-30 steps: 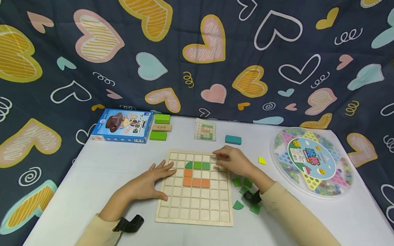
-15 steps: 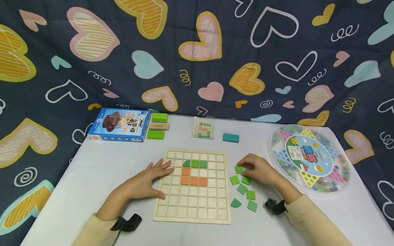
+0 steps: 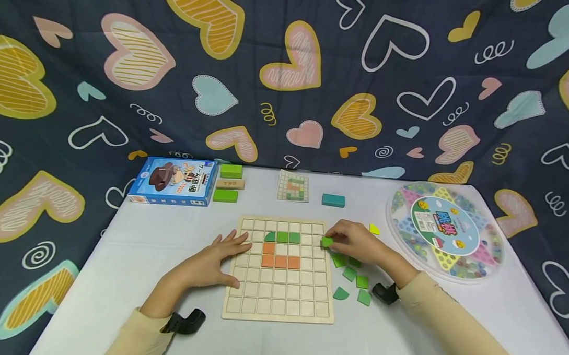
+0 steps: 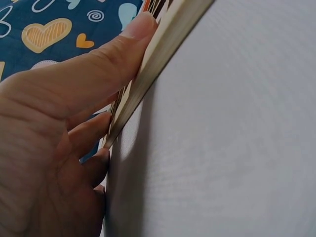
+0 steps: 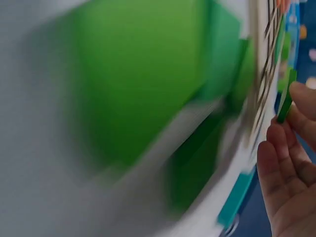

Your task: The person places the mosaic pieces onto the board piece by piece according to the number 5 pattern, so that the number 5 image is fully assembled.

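A wooden grid board (image 3: 278, 306) lies on the white table, with green tiles (image 3: 282, 237) in one row and orange tiles (image 3: 280, 261) below them. My left hand (image 3: 214, 264) rests at the board's left edge, fingers spread; in the left wrist view its thumb (image 4: 106, 64) lies along the wooden edge. My right hand (image 3: 357, 241) pinches a green square tile (image 3: 326, 242) over the board's right edge. That tile (image 5: 287, 96) shows between thumb and fingers in the right wrist view. Several loose green tiles (image 3: 362, 281) lie right of the board, partly under the right hand.
A small pattern card (image 3: 293, 186) lies behind the board, beside a teal block (image 3: 333, 200). A blue game box (image 3: 173, 181) and green blocks (image 3: 225, 196) stand at the back left. A round case of marbles (image 3: 447, 233) and a yellow piece (image 3: 374, 230) are on the right.
My right hand went from the board to the loose green tiles, took one, and has come back left to the board's right edge. The left hand has stayed in place.
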Tool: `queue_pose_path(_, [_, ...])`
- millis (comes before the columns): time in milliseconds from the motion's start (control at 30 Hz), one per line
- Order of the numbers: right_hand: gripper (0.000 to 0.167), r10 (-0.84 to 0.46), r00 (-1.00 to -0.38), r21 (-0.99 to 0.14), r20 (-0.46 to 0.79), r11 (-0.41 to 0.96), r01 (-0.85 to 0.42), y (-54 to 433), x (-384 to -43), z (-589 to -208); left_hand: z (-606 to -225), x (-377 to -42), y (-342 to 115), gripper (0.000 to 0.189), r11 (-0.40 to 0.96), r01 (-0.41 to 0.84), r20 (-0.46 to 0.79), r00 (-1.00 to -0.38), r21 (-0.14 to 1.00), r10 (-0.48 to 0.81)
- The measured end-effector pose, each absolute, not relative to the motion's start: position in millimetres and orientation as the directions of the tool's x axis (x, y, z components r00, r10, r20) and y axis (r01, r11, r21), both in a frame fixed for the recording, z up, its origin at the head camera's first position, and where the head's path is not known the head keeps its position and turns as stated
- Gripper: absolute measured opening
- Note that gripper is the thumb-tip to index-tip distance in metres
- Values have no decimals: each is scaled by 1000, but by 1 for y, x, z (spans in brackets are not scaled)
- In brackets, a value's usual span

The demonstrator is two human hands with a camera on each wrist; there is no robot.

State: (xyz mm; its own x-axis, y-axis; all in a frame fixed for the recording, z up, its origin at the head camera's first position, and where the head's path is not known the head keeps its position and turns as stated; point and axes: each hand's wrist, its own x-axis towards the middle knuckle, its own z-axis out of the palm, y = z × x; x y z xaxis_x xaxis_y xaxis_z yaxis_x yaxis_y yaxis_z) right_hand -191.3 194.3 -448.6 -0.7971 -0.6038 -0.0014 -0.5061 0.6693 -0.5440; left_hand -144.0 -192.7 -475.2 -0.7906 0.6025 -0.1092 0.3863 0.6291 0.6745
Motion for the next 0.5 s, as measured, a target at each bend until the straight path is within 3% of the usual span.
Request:
queue_pose_path(233, [24,-659,-752,-475,13,658,-585,154,-199,-451,-476,-142,-189,91,614,384,-115,-780,689,615])
queue_pose_path(500, [32,-641,-768,-474,8,673,-567,142,-202,-453,-472,-143,-192,91,628,370,-119,-793,684,597])
